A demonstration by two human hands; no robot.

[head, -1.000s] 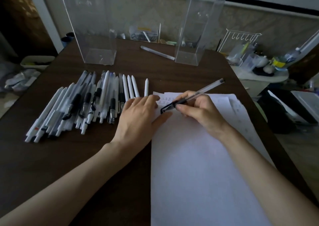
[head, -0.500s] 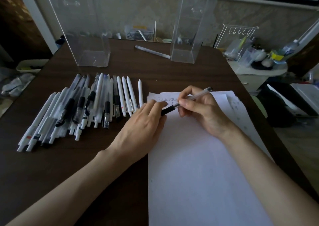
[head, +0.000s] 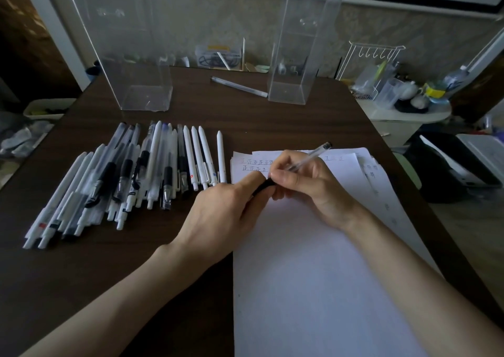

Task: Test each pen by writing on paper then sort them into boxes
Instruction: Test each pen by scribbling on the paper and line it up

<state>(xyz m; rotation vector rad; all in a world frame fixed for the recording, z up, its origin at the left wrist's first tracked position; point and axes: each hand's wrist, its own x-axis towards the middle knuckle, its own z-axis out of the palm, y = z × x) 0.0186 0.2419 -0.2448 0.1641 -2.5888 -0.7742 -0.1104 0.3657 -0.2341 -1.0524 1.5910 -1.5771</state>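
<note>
Row of white and clear plastic pens (head: 131, 171), laid side by side on the left of the dark wooden table (head: 81, 269); any print on the barrels is too small to read. Far left, tall clear plastic box (head: 136, 92), upright. To its right a lone clear pen (head: 240, 86) lies flat, its right end just beside a second tall clear plastic box (head: 287, 89). Centre, left hand (head: 226, 215), fingers curled, pinching the black end of a clear pen with black grip (head: 311, 156). Right hand (head: 311, 187) grips the same pen by its barrel, which slants up to the far right above the white sheet of paper (head: 313, 275). Handwriting: two rows of the character 正 at the sheet's far left corner, the nearer row shorter, both partly hidden by the hands. Sheets beneath, showing at the right edge, bear faint marks that cannot be read. Far right, beyond the table, white wire rack (head: 373, 54) among cluttered containers.
</note>
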